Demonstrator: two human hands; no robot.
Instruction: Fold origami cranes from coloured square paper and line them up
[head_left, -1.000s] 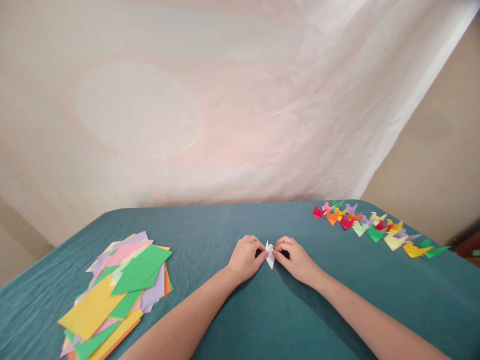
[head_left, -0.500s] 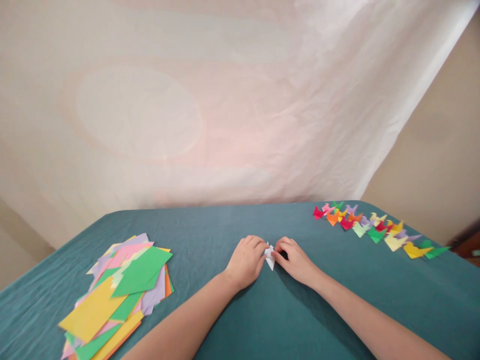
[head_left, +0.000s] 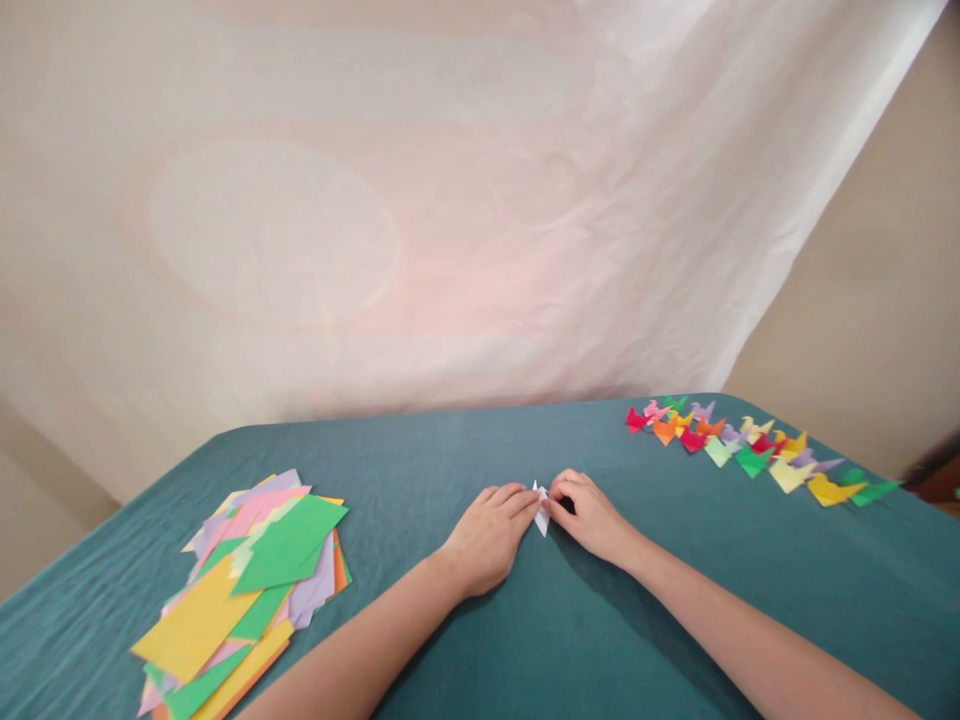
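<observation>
A small piece of white folded origami paper (head_left: 541, 521), narrow and pointed at its top and bottom, is between my hands over the middle of the table. My left hand (head_left: 486, 536) holds its left side, the fingers close together with their tips on the paper. From the right, my right hand (head_left: 589, 514) pinches the opposite edge between thumb and index finger, the other fingers curled. The fingertips cover part of the folds.
Loose coloured paper sheets (head_left: 292, 545) lie in a spread pile at the left of the green-blue tablecloth (head_left: 480, 650). Rows of small folded paper birds (head_left: 750, 450) stand along the far right. A pale cloth (head_left: 450, 200) hangs behind the table.
My left hand has shifted slightly, its fingers now straighter and flatter beside the paper. My right hand keeps its pinch. The view has moved a little.
</observation>
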